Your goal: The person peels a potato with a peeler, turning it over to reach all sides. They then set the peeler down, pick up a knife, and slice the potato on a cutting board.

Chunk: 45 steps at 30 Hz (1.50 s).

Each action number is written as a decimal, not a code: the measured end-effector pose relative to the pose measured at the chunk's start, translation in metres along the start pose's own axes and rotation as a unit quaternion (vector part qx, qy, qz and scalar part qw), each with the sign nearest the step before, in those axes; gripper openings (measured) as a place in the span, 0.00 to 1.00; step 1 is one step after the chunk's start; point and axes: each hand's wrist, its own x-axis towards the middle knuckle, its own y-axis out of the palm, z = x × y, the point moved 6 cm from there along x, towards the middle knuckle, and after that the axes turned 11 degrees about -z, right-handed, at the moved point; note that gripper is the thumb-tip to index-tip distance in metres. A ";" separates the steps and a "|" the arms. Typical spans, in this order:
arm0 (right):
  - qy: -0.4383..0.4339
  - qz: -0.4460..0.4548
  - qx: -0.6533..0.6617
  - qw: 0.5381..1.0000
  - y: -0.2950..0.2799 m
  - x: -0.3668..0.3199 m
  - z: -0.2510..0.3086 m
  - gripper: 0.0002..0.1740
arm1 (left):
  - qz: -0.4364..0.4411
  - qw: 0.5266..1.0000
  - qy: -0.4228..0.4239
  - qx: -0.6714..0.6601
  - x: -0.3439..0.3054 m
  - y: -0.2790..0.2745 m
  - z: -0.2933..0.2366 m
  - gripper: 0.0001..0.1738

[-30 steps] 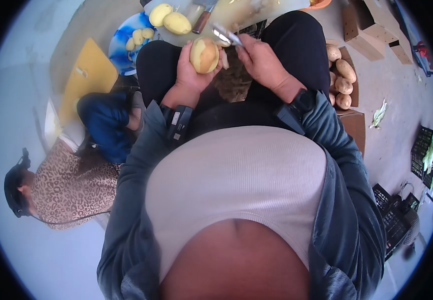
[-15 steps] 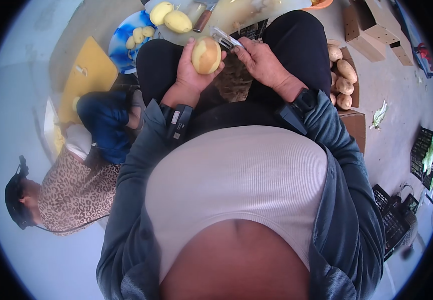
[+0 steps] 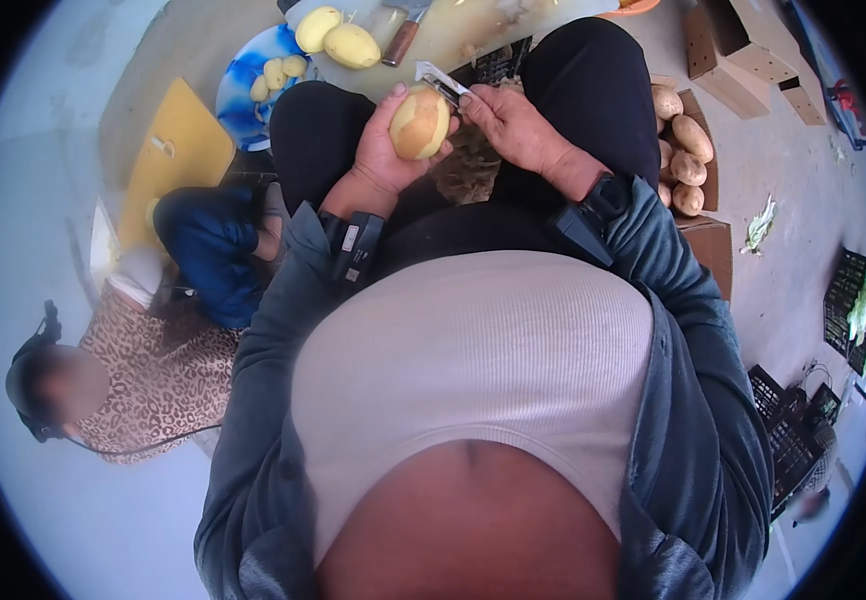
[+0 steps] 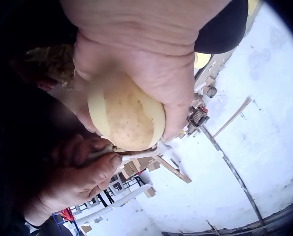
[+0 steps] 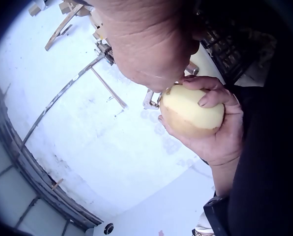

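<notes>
A partly peeled potato (image 3: 420, 124) sits in my left hand (image 3: 380, 155), whose fingers and thumb curl round it. In the left wrist view a strip of brown skin on the potato (image 4: 128, 115) runs between pale peeled bands. My right hand (image 3: 520, 128) grips a peeler (image 3: 440, 80), its head at the potato's far end. From the right wrist the peeler's head (image 5: 150, 100) shows right beside the potato (image 5: 193, 112), while its handle is hidden under the right hand (image 5: 151, 54).
Two peeled potatoes (image 3: 353, 46) and a brown-handled knife (image 3: 401, 43) lie on the board ahead. Smaller pieces fill a blue-and-white plate (image 3: 236, 92). Unpeeled potatoes (image 3: 691, 172) stand in a cardboard box at right. Another person (image 3: 163, 375) sits at left near a yellow board (image 3: 181, 135).
My left hand has moved slightly right and down with the potato. The peeler has swung from beside the potato to its far end. The seated person's head has turned.
</notes>
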 end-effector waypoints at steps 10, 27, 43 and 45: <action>0.055 0.037 0.039 0.997 0.008 -0.003 -0.007 0.18 | -0.037 0.999 0.015 -0.004 -0.002 -0.002 0.001 0.27; 0.128 0.020 0.053 0.990 0.000 -0.002 -0.021 0.20 | 0.051 0.970 0.129 0.198 -0.012 0.013 -0.007 0.30; 0.100 0.017 0.012 0.995 0.002 -0.003 -0.020 0.19 | 0.014 0.969 0.143 0.199 -0.009 0.012 -0.002 0.25; 0.074 0.037 0.053 0.995 0.007 -0.007 -0.015 0.20 | 0.009 0.973 0.141 0.182 -0.006 0.010 -0.002 0.25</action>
